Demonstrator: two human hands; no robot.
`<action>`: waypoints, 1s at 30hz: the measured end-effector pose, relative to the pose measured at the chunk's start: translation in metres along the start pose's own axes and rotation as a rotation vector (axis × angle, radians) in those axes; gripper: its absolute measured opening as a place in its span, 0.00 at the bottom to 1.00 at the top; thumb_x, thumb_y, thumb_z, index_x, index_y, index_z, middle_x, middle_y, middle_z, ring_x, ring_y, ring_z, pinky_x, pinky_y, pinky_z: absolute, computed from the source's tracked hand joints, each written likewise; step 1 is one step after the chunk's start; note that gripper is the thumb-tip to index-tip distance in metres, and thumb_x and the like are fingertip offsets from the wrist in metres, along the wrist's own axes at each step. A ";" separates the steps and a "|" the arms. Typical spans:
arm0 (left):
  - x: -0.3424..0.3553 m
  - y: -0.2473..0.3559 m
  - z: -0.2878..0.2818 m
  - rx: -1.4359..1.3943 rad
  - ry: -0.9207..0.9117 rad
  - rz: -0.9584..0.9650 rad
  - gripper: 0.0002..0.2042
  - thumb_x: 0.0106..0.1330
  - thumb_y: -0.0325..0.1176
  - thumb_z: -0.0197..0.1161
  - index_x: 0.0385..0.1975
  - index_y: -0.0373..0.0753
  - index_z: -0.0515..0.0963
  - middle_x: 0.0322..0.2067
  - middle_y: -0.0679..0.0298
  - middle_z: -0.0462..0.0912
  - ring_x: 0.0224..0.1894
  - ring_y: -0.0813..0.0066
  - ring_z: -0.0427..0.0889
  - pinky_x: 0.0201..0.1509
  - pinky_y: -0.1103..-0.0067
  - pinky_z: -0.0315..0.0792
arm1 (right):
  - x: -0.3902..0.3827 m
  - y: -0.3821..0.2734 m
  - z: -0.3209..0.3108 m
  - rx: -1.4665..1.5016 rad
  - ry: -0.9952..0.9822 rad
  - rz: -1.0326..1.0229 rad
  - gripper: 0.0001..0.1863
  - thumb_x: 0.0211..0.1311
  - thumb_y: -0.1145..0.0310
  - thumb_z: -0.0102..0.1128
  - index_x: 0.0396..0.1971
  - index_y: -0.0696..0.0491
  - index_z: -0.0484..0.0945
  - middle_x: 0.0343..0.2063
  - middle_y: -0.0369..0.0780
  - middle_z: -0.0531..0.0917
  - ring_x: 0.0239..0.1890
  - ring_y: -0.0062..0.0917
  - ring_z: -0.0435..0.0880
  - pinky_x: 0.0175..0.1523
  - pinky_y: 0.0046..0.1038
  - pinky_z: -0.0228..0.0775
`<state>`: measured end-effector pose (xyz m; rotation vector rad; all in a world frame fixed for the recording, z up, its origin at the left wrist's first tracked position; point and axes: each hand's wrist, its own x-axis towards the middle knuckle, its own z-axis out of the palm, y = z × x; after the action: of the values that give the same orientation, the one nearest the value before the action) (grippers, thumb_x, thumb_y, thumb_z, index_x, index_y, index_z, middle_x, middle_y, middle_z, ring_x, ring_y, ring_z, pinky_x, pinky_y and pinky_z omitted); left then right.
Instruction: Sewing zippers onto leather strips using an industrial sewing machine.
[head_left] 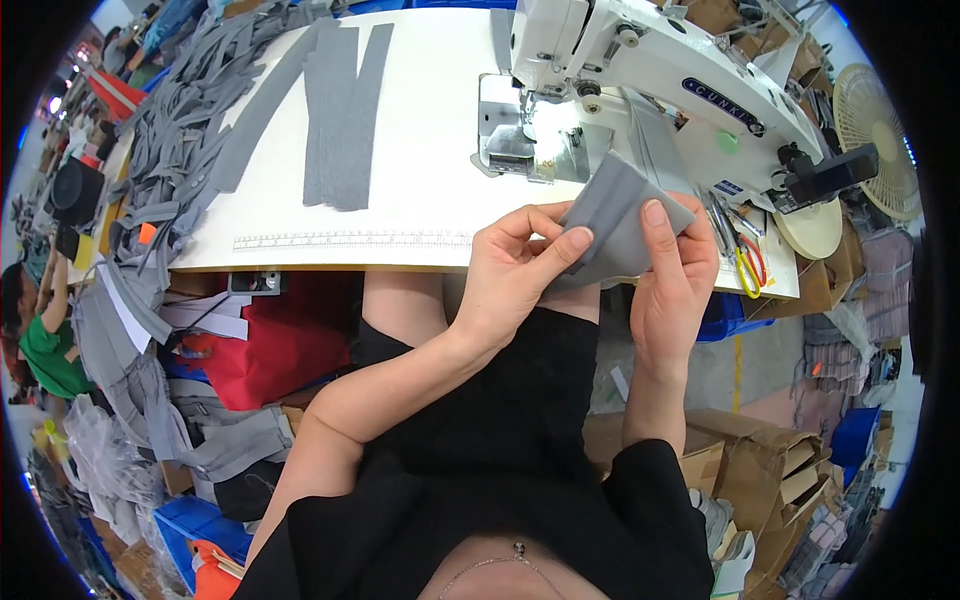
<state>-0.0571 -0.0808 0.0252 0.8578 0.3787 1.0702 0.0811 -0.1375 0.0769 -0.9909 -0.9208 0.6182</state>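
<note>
A folded piece of grey fabric [612, 215] is held up between both hands, in front of the sewing machine [535, 150] and over the table's near edge. My left hand [520, 260] pinches its left side, thumb on top. At its right side, my right hand [675, 265] grips it with the thumb across the face; the fingers behind are partly hidden. Beyond the hands, the lit metal needle plate of the machine shows. More grey fabric [655, 135] hangs beneath the machine arm.
Flat grey strips [338, 120] lie on the white table [430, 130], with a heap of grey strips [185, 130] at its left. A printed ruler scale [350, 241] runs along the front. Scissors [748, 265] lie at the right, near a fan [875, 140]. Cardboard boxes [760, 470] stand below.
</note>
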 end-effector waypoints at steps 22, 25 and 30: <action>0.020 0.015 0.008 -0.004 0.081 0.110 0.08 0.68 0.26 0.72 0.43 0.30 0.86 0.34 0.62 0.89 0.34 0.84 0.84 0.40 0.86 0.78 | 0.037 -0.026 0.006 -0.438 -0.254 0.108 0.11 0.62 0.72 0.75 0.41 0.61 0.85 0.32 0.33 0.88 0.35 0.13 0.82 0.41 0.17 0.73; 0.021 0.013 0.008 -0.007 0.088 0.112 0.08 0.68 0.26 0.72 0.44 0.30 0.86 0.34 0.62 0.89 0.34 0.85 0.84 0.40 0.86 0.78 | 0.042 -0.023 0.003 -0.462 -0.271 0.099 0.12 0.61 0.72 0.76 0.41 0.61 0.86 0.32 0.34 0.88 0.34 0.12 0.82 0.40 0.17 0.73; 0.024 0.008 0.004 -0.021 0.106 0.092 0.09 0.68 0.26 0.72 0.44 0.30 0.86 0.34 0.63 0.89 0.33 0.85 0.83 0.39 0.87 0.78 | 0.051 -0.023 -0.001 -0.518 -0.308 0.123 0.11 0.62 0.70 0.75 0.39 0.60 0.86 0.31 0.34 0.88 0.34 0.13 0.81 0.40 0.18 0.72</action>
<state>-0.0480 -0.0595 0.0372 0.8083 0.4193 1.2062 0.1075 -0.1076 0.1162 -1.4475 -1.3398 0.6613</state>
